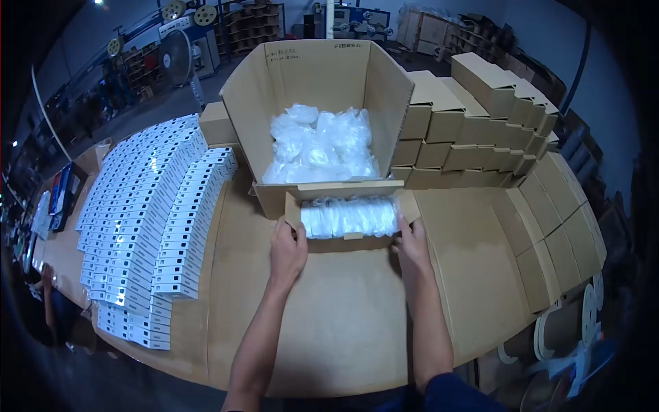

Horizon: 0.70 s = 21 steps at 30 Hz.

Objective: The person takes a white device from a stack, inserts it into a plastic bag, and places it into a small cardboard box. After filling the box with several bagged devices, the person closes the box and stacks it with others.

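Note:
My left hand (pixel 288 248) grips the left end of a small open cardboard box (pixel 353 244), thumb along its side and fingers partly hidden. At the opposite end my right hand (pixel 414 248) holds the same box by its right side. A row of clear plastic-wrapped pieces (pixel 350 217) fills the box; what is inside the wrapping I cannot make out. The box's lid flap stands up along its far edge. Just behind it is a large open carton (pixel 312 62) with several clear plastic bags (pixel 322 141) heaped in it.
Stacks of small white boxes (pixel 147 213) cover the left of the cardboard-topped table (pixel 343 329). Closed brown boxes (pixel 467 127) are piled at the back right, with more boxes (pixel 559 213) along the right edge. At far left another person's arm (pixel 48 295) shows.

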Each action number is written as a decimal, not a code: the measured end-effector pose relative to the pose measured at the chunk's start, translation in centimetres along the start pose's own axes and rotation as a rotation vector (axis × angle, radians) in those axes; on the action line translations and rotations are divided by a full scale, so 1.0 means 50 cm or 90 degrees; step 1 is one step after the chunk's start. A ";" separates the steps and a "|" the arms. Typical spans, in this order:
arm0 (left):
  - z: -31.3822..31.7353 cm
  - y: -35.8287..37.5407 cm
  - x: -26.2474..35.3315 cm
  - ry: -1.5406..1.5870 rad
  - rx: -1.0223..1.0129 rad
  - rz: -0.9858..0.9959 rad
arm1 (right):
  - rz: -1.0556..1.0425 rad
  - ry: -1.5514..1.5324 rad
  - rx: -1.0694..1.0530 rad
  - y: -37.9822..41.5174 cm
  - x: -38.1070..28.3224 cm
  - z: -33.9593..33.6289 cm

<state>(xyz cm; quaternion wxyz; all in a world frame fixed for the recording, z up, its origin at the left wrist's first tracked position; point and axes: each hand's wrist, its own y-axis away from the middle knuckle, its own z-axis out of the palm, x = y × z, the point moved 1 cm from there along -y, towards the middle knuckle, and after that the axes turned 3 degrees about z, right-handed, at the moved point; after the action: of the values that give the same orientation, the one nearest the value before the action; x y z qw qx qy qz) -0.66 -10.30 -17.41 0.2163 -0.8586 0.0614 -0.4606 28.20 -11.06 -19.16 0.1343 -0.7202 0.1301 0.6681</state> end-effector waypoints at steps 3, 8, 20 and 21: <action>-0.011 0.018 0.012 0.009 -0.008 -0.050 | -0.050 0.154 -0.045 -0.036 -0.026 -0.024; -0.078 0.081 0.101 0.063 0.040 -0.080 | 0.000 0.288 -0.189 0.040 -0.093 -0.087; -0.133 -0.097 0.021 0.260 -0.381 -0.279 | 0.081 0.136 -0.364 0.173 -0.053 -0.186; -0.103 -0.066 -0.016 0.311 -0.300 -0.279 | 0.003 0.128 -0.432 0.174 -0.041 -0.194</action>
<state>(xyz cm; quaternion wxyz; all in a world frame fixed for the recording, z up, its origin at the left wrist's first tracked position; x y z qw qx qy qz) -5.64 -8.73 -14.14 -0.1109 -0.7425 0.0303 -0.6599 33.86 -22.73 -16.61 -0.1275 -0.7857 -0.0847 0.5993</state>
